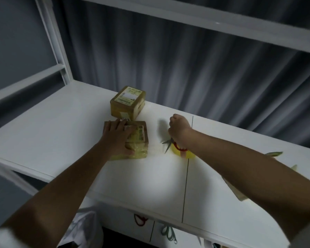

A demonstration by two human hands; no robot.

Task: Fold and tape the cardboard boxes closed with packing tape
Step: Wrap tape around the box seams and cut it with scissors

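Head view: one wide-angle frame, looking forward and down over a white table (64,133) backed by a grey pleated curtain (195,68).
Near cardboard box (132,140): lies flat on the table, left of centre; printed label on top; clear glossy tape covers its near end.
Left hand (117,136): lies palm down on top of the near cardboard box, fingers straight and spread over the label, thumb at the box's near edge. It presses the box and grips nothing.
Far cardboard box (128,102): stands just behind the near box, closed, with a white label on top. Whether the two boxes touch cannot be told.
Right hand (179,128): raised above the table to the right of the near box, fingers curled into a fist. What it holds, if anything, cannot be told from this angle.
Tape roll (183,153): yellow, on the table directly below the right wrist, partly hidden by it.
Scissors (168,143): blurred blades beside the tape roll, red at the handle end.
Flat cardboard (240,194): at the right edge, mostly hidden under the right forearm.
Shelf frame (57,51): white uprights and rails above and left of the table.
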